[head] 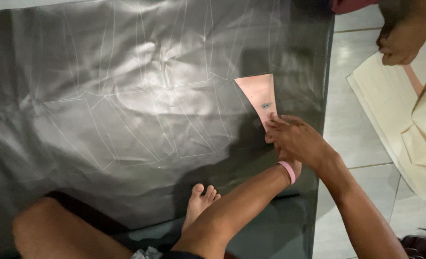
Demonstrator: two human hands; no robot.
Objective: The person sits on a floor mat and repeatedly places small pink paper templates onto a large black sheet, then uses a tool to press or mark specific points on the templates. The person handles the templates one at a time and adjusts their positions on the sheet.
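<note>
A pink-tan trapezoid template [259,92] lies flat on a shiny dark grey fabric [126,72] spread over the floor. The fabric is covered with several chalk outlines of the same shape. My right hand [297,139] comes in from the lower right, and its fingertips press on the template's narrow lower end. My left hand [295,168], with a pink wristband [288,171], is tucked under the right wrist and mostly hidden. What it holds cannot be seen. My bare foot [201,199] and knee [45,230] rest on the fabric's near part.
The fabric's right edge runs along pale floor tiles [352,110]. Cream sheets [405,120] lie on the tiles at the right, with another person's hand [400,43] above them at the top right corner. A dark object [424,242] sits at the bottom right.
</note>
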